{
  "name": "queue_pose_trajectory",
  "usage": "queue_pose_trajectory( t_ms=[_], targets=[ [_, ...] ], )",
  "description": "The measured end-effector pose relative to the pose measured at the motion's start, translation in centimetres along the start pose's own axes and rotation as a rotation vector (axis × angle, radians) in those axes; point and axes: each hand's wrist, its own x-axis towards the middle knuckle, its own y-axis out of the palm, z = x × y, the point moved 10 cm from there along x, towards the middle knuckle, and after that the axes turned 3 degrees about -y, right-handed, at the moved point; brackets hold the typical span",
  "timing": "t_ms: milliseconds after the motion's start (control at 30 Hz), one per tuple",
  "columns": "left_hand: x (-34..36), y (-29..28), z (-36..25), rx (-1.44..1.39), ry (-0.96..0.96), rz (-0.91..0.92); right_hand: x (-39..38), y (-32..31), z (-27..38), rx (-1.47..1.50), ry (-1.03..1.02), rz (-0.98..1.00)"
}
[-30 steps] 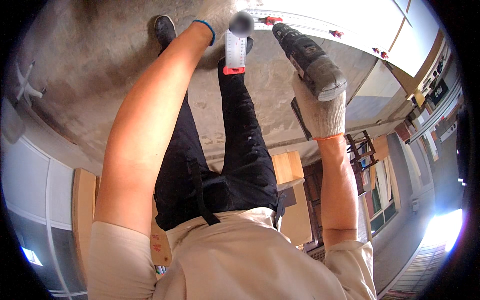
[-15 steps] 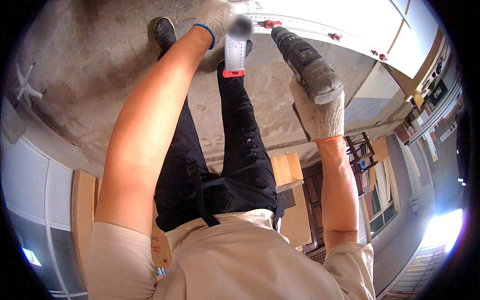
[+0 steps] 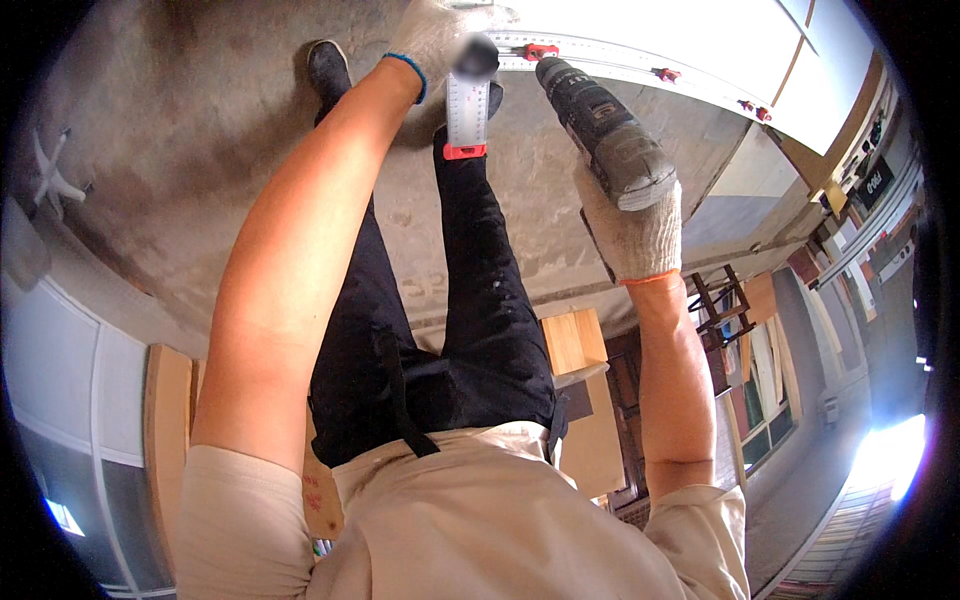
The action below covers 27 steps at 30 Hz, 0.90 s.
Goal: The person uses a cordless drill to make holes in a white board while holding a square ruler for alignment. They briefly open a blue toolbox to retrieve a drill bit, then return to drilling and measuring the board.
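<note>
A dark cordless drill [image 3: 610, 135] is in my right hand [image 3: 635, 225], which wears a knitted glove with an orange cuff. Its front end points up and left, close to the near edge of a white panel [image 3: 640, 25]. My left hand [image 3: 430, 35], gloved with a blue cuff, holds a T-shaped ruler [image 3: 467, 115] at its joint; glare washes out the fingertips. One scaled arm with a red end juts toward me, past the panel's edge. Along that edge runs the long arm, carrying red sliding stops [image 3: 541, 52]. A round dark piece [image 3: 477, 58], blurred, sits at the joint.
Bare concrete floor [image 3: 230, 150] lies under my feet. Behind me are a wooden box [image 3: 575, 340] and a dark wooden stool [image 3: 722, 305]. A white stand leg [image 3: 55, 180] is at far left; wood pieces lean at the right.
My right hand and the drill have shifted slightly left. The left hand and the ruler stay almost in place, a few pixels lower and to the left.
</note>
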Motion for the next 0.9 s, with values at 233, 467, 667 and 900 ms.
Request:
queue_pose_trajectory(
  t_ms=[233, 467, 667, 900],
  targets=[
    [0.5, -1.2, 1.2, 0.252, 0.085, -0.014, -2.6, -2.4, -1.5, 0.125, 0.115, 0.02],
    [1.1, -1.4, 1.0, 0.236, 0.047, -0.086, -5.6, -7.6, -10.2, 0.472, 0.418, -0.212],
    [0.6, -1.4, 0.6, 0.199, 0.033, -0.098, -8.9, -7.2, -16.2, 0.611, 0.623, -0.252],
    [0.6, -1.4, 0.8, 0.15, 0.019, -0.105, -11.6, -2.4, -18.1, 0.747, 0.654, -0.221]
  ],
)
